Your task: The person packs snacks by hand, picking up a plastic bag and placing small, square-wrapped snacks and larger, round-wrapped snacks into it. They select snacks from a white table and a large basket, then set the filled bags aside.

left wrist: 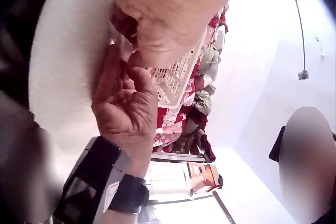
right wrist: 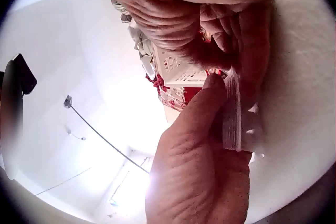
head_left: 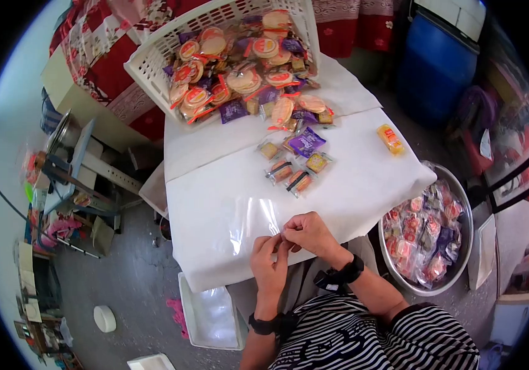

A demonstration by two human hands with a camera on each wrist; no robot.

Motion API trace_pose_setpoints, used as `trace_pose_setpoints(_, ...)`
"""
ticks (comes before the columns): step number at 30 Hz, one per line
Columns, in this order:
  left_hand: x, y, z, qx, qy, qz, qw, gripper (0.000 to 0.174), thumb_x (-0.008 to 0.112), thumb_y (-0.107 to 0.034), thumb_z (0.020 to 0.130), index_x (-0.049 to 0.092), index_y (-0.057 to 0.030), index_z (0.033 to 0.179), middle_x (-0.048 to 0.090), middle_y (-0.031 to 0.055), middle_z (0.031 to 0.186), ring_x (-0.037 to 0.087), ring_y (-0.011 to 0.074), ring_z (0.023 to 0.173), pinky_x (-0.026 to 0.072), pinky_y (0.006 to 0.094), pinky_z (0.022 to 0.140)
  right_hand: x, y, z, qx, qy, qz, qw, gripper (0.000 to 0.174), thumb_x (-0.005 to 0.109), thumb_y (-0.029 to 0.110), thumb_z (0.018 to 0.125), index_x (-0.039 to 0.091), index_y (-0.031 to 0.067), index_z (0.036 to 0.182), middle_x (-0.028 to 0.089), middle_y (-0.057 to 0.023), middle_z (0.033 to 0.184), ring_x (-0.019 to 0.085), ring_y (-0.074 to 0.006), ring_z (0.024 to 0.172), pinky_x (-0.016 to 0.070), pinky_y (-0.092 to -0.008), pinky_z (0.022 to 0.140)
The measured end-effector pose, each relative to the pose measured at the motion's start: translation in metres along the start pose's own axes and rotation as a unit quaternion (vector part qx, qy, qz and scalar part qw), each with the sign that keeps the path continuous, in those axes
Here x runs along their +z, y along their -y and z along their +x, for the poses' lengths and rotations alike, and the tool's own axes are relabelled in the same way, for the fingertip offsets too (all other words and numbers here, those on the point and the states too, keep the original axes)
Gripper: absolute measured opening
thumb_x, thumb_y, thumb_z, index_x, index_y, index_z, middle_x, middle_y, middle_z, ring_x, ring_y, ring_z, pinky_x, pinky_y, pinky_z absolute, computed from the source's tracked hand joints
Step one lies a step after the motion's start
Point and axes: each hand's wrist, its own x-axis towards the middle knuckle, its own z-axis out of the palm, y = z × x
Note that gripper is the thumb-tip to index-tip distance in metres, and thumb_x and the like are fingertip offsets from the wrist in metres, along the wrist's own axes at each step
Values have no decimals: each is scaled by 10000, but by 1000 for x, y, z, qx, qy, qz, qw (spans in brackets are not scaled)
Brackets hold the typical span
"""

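Observation:
A clear plastic bag (head_left: pixel 255 219) lies near the table's front edge, its end pinched between both hands. My left hand (head_left: pixel 269 266) holds it from the left, thumb against fingers; my right hand (head_left: pixel 311 234) pinches the same edge, the fingertips of both hands close together. In the right wrist view the bag's ridged strip (right wrist: pixel 238 113) shows beside the left thumb. Beyond the hands lie two pink wrapped pieces with dark bands (head_left: pixel 298 182), two yellow square packets (head_left: pixel 317 161) and a purple packet (head_left: pixel 306 142).
A tilted white basket (head_left: pixel 153 52) full of packaged wafers and packets stands at the table's back. One yellow packet (head_left: pixel 390 139) lies at the right. A metal basin (head_left: pixel 467 231) of filled bags stands right of the table, a blue barrel (head_left: pixel 437 68) behind it.

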Motion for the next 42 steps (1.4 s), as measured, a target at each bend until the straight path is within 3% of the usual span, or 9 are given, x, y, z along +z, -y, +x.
trace_pose_setpoints(3, -2, 1, 1, -26, -6, -33, 999, 150, 641, -26, 839, 677, 19, 977, 605, 76, 847, 579, 140, 716, 435, 260, 603, -4, 7, -2, 37, 26, 35, 998, 192, 598, 140, 872, 647, -45, 864, 668, -53, 741, 642, -104, 624, 542, -228, 553)
trace_pose_setpoints(6, -3, 0, 3, -32, -2, -42, 999, 137, 646, -27, 846, 660, 38, 967, 615, 120, 860, 609, 194, 719, 475, 295, 622, -6, 6, -3, 46, 37, 67, 996, 196, 598, 150, 875, 649, -39, 862, 677, -63, 766, 650, -113, 637, 541, -224, 569)
trace_pose_setpoints(21, 0, 0, 7, -22, 1, -39, 999, 177, 674, 15, 786, 670, 37, 961, 631, 105, 840, 620, 171, 690, 488, 274, 638, -8, 1, -3, 13, 53, 56, 997, 165, 597, 121, 867, 644, -37, 853, 663, -61, 749, 640, -106, 631, 548, -232, 583)
trace_pose_setpoints(24, -1, -1, 8, -31, 4, -49, 998, 169, 687, 0, 796, 673, 35, 960, 612, 61, 849, 568, 118, 721, 445, 233, 638, -6, 4, -5, 17, 50, 87, 995, 179, 604, 128, 872, 652, -43, 871, 663, -60, 744, 641, -108, 624, 546, -229, 573)
trace_pose_setpoints(36, 1, -5, 7, 22, 5, 17, 1000, 172, 645, 58, 762, 672, 33, 930, 615, 105, 826, 599, 178, 675, 480, 280, 625, -3, 5, -6, 3, 27, 82, 996, 184, 624, 107, 838, 647, -73, 805, 650, -79, 685, 641, -116, 597, 523, -230, 519)
trace_pose_setpoints(42, 4, -2, 5, 112, -1, 160, 981, 173, 650, 59, 758, 671, 38, 929, 593, 115, 823, 595, 220, 669, 475, 307, 594, -2, 5, -5, 13, 26, 32, 999, 170, 616, 105, 842, 644, -54, 789, 634, -46, 672, 625, -96, 596, 530, -227, 532)
